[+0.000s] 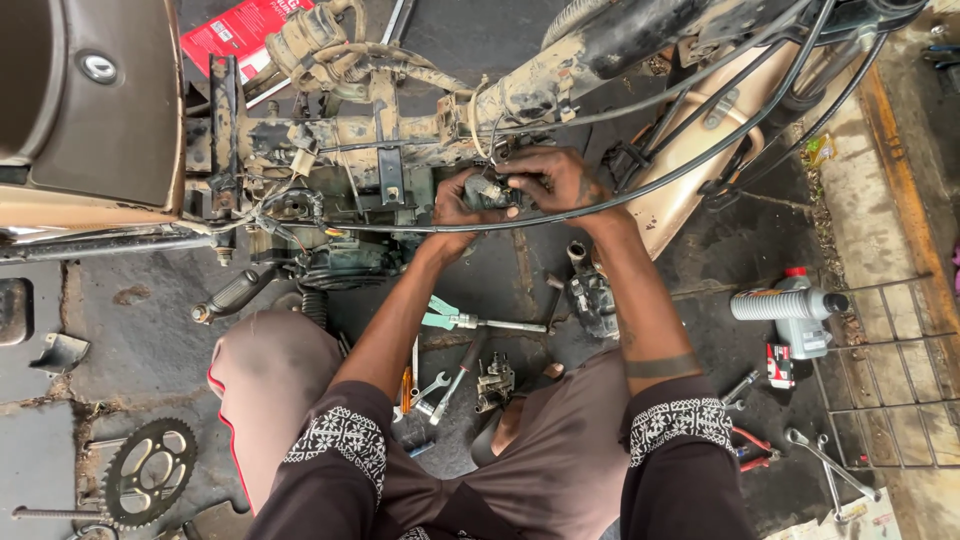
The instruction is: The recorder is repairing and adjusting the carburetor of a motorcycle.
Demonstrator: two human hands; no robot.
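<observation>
— What lies farthest left of the fingers?

— A toothed sprocket on the floor, well off to the lower left. Nearer, a foot peg juts out below the muddy motorcycle frame.

— And the hands?

— Both meet at the frame. The left hand and the right hand have their fingers curled tight around one small dark engine part, right under the frame tube, with a black cable running past the right fingers.

— How far along does it look?

— I'd judge mid-way: the bike is stripped bare, spanners lie below the fingers, and another dark metal part sits loose on the floor below the right fingers. The held part is not clearly fixed or free.

— Farther right?

— A grey oil bottle on its side and a wire rack.

— Anything unclear?

— The fingers hide most of the part, so I can't tell its fastening. The seat at far left is cut off.
</observation>
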